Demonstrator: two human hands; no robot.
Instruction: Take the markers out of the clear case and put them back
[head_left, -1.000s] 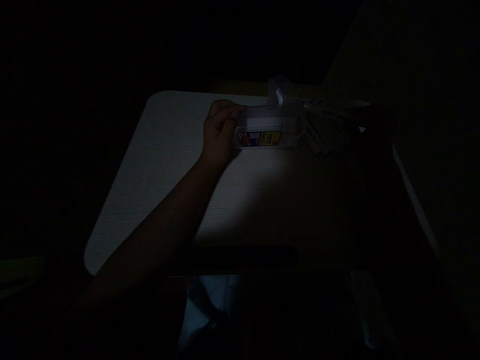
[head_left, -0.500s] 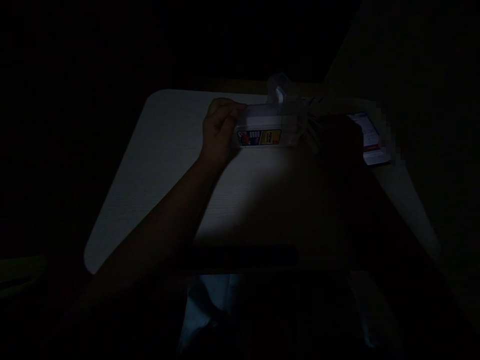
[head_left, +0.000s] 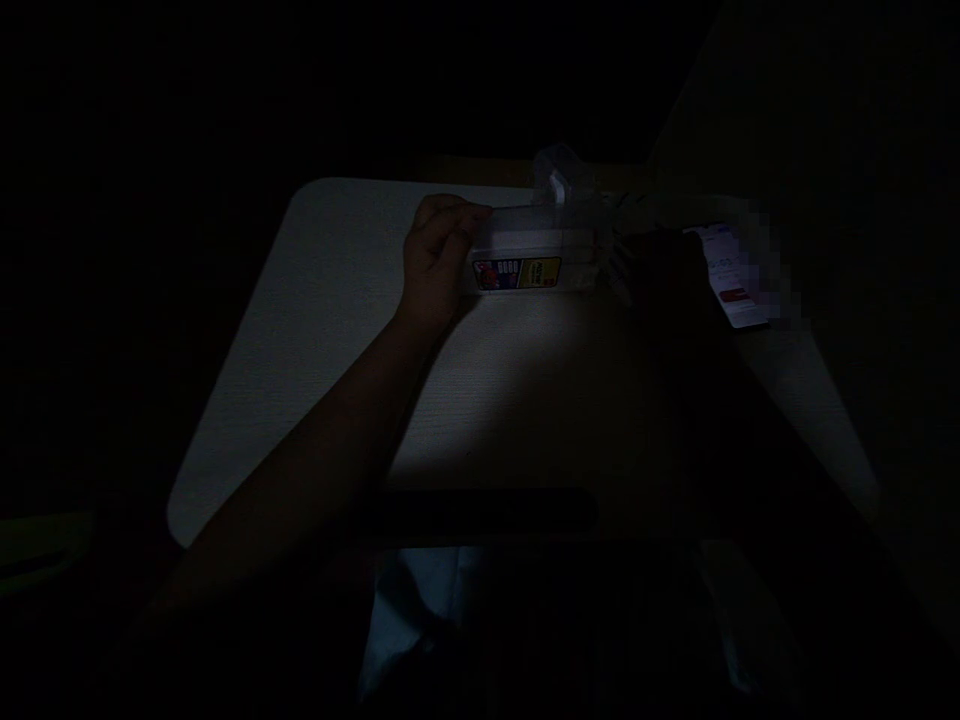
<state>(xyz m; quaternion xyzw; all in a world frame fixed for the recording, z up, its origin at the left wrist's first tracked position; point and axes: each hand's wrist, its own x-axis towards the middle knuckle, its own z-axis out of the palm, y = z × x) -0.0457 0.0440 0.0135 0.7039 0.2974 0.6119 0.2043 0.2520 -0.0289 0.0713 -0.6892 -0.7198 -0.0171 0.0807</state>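
My left hand (head_left: 435, 260) is closed around the left end of a clear plastic box (head_left: 532, 220), which lies on its long side with a blue and yellow label (head_left: 517, 273) facing me. Behind its right part rises another clear plastic piece (head_left: 562, 172), perhaps its lid. At the box's right end, my right hand (head_left: 671, 285) is almost black in shadow. Several slim, stick-like things (head_left: 621, 265) show between its fingers and the box; their kind is too dark to make out. The right fingers look closed on them.
A white table (head_left: 315, 310) with rounded corners lies under the hands, with a dark slot or strip (head_left: 480, 510) along its near edge. A lit phone (head_left: 731, 280) lies right of my right hand. The surroundings are nearly black.
My right hand has shifted slightly left, towards the box, and more of the phone's left side shows. The slim things have moved closer to the box's end. My left hand stays put.
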